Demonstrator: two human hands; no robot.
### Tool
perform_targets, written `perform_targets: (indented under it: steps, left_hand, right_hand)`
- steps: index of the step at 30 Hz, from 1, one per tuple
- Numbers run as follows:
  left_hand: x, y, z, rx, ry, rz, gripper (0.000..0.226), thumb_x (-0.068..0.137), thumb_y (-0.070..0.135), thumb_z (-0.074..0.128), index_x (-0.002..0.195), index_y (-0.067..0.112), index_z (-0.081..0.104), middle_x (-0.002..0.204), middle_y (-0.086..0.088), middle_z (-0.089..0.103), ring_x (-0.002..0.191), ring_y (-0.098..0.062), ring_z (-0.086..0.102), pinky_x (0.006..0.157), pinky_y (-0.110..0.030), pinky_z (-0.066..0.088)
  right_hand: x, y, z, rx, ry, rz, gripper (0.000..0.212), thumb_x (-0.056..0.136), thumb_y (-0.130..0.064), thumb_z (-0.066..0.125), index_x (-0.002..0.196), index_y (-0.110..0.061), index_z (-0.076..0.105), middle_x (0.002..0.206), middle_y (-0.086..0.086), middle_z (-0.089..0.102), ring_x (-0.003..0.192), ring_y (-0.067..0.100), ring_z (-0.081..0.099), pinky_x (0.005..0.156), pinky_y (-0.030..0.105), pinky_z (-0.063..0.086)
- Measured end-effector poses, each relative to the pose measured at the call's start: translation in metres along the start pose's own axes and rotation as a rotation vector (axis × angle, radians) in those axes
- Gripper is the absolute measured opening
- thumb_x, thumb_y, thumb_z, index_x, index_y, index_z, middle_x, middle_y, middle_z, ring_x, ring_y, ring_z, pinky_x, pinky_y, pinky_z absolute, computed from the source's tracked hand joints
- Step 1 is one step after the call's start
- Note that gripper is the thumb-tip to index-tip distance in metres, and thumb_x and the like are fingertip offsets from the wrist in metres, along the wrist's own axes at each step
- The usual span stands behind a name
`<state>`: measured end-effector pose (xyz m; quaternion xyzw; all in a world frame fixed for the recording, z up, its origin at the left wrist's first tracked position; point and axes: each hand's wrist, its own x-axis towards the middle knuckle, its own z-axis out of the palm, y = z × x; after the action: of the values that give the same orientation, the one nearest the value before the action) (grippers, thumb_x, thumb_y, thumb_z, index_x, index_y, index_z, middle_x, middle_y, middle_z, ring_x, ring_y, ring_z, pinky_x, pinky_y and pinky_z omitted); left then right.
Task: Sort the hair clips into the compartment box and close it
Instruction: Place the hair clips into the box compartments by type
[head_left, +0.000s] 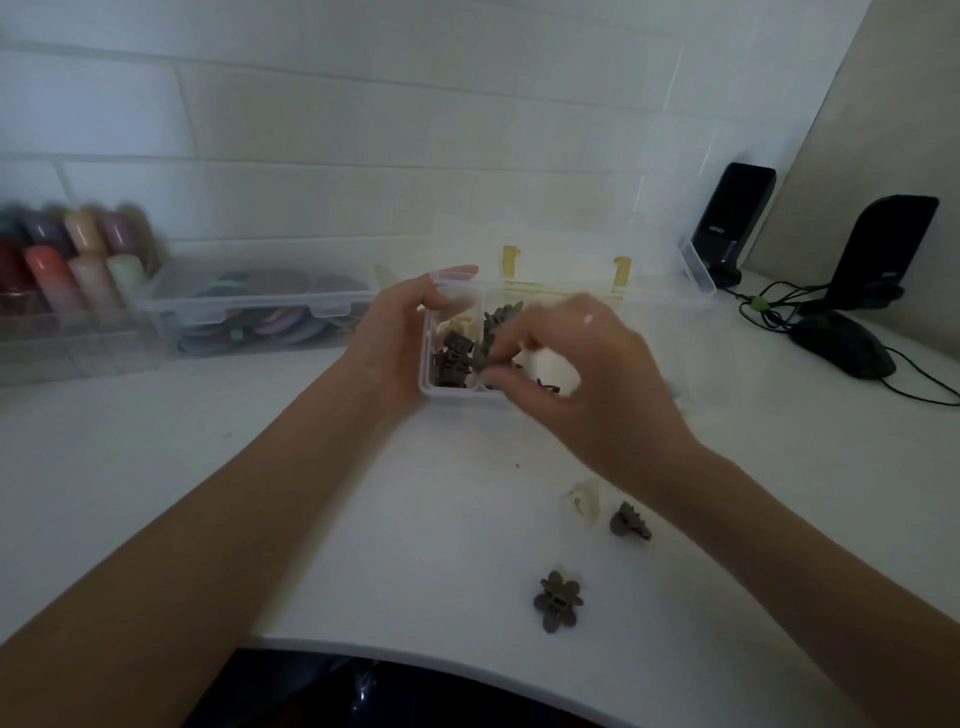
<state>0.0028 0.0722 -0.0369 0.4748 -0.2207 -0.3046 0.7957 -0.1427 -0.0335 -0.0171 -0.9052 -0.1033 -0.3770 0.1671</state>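
Observation:
A clear compartment box (427, 387) stands open on the white desk, its lid (571, 244) leaning back. My left hand (395, 332) grips the box's left end. My right hand (587, 374) hovers over the middle compartments, fingertips pinched on a dark hair clip (480, 358) at the divider. Brown clips (453, 361) fill the left compartment and grey-green ones (501, 317) the one beside it. Loose on the desk lie a flower-shaped clip (558, 600), a dark clip (629, 522) and a pale clip (586, 499). The image is blurred.
A clear closed case of coloured items (260, 306) and a rack of coloured tubes (72, 265) stand at the left. Two black speakers (735, 223) (883, 249), a mouse (844, 345) and cables lie at the right. The desk's front edge (415, 657) curves near me.

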Motion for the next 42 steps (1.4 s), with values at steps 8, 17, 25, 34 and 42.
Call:
perform_targets:
  steps: [8, 17, 25, 34, 42]
  left_hand:
    - [-0.008, 0.003, 0.009, -0.123, -0.076, -0.068, 0.021, 0.065, 0.015, 0.046, 0.082, 0.009, 0.059, 0.060, -0.004, 0.059, 0.051, -0.016, 0.059, 0.051, -0.022, 0.047]
    - [0.002, -0.001, 0.001, -0.072, 0.098, -0.049, 0.063, 0.063, 0.017, 0.054, 0.125, 0.010, 0.059, 0.114, -0.015, 0.057, 0.096, -0.031, 0.058, 0.075, -0.034, 0.054]
    - [0.001, 0.000, 0.004, -0.089, 0.048, -0.052, 0.059, 0.062, 0.016, 0.050, 0.120, 0.012, 0.060, 0.109, -0.013, 0.056, 0.083, -0.026, 0.062, 0.067, -0.032, 0.057]
    - [0.004, -0.001, 0.002, -0.090, 0.016, -0.045, 0.056, 0.063, 0.016, 0.047, 0.117, 0.012, 0.059, 0.112, -0.014, 0.058, 0.091, -0.029, 0.060, 0.069, -0.034, 0.057]
    - [0.003, -0.001, 0.002, -0.093, 0.002, -0.057, 0.059, 0.063, 0.016, 0.047, 0.121, 0.013, 0.058, 0.116, -0.014, 0.059, 0.090, -0.029, 0.063, 0.066, -0.036, 0.057]
  right_hand:
    - [0.058, 0.008, 0.034, -0.470, -0.194, -0.048, 0.015, 0.084, -0.030, 0.062, 0.090, -0.024, 0.074, 0.097, -0.001, 0.055, 0.100, 0.022, 0.044, 0.074, 0.029, 0.027]
    - [0.008, 0.009, -0.042, 0.194, -0.554, 0.166, 0.022, 0.074, -0.045, 0.065, 0.088, -0.031, 0.073, 0.060, -0.008, 0.060, 0.050, 0.003, 0.045, 0.051, 0.013, 0.037]
    - [-0.040, 0.018, -0.043, 0.071, -0.764, 0.325, 0.027, 0.074, -0.036, 0.074, 0.100, -0.041, 0.068, 0.083, -0.014, 0.063, 0.067, 0.002, 0.058, 0.063, 0.016, 0.049]
    - [-0.048, 0.019, -0.032, 0.307, -0.558, 0.421, 0.018, 0.075, -0.017, 0.076, 0.090, -0.026, 0.071, 0.088, -0.007, 0.065, 0.050, 0.007, 0.061, 0.043, 0.016, 0.049]
    - [-0.053, 0.020, -0.029, 0.423, -0.544, 0.450, 0.041, 0.083, 0.001, 0.065, 0.106, -0.032, 0.067, 0.111, -0.007, 0.063, 0.080, 0.008, 0.068, 0.038, 0.027, 0.049]
